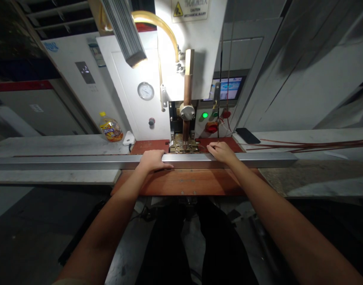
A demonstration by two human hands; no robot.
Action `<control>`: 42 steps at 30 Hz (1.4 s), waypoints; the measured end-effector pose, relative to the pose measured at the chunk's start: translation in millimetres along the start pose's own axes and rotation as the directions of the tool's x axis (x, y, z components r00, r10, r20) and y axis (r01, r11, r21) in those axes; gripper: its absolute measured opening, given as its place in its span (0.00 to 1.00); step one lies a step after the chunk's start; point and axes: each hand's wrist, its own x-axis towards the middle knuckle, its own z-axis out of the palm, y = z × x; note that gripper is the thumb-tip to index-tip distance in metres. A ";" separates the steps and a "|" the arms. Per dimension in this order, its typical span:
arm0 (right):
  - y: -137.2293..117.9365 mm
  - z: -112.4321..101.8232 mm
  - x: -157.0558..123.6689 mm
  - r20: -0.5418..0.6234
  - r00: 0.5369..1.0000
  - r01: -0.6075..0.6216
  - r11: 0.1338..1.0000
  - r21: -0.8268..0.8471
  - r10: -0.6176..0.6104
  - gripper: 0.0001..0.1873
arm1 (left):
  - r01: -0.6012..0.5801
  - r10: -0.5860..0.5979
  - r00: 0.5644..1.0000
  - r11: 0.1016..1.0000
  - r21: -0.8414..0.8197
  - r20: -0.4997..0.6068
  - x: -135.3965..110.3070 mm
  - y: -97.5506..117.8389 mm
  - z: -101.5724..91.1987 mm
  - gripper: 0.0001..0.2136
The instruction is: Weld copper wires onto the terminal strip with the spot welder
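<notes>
A long grey metal bar (193, 158) lies crosswise before me, over a red-brown work plate (157, 182). My left hand (153, 160) grips the bar left of the middle, fingers over its top and thumb along the front. My right hand (221, 152) rests over the bar to the right, its fingers curled in a pinch near the far edge. What is between those fingertips is too small to make out. Between my hands, just behind the bar, a copper-coloured machine rod (186, 91) points down at a small brass-coloured fixture (183, 144).
Behind stands a white machine with a pressure gauge (145, 91), a lit green button (205, 115), a red knob (211, 127) and a screen (230, 88). A yellow-capped bottle (110, 127) stands left. At right lie a black phone (247, 135) and several thin brown strips (318, 144).
</notes>
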 end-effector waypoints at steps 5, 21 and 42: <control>-2.1 -1.7 1.5 0.000 1.000 -0.015 1.000 0.020 0.015 0.19 | 0.011 -0.010 1.000 1.000 -0.016 0.008 0.7 -0.1 0.4 0.42; -28.1 -12.0 13.3 0.146 0.987 -0.115 0.935 0.337 0.069 0.20 | -0.003 0.003 1.000 1.000 -0.027 -0.016 1.2 -1.3 2.1 0.39; -41.2 3.7 22.6 0.193 0.979 -0.104 0.978 0.181 0.069 0.18 | -0.053 0.053 0.999 0.997 -0.064 0.001 3.0 -5.3 2.5 0.41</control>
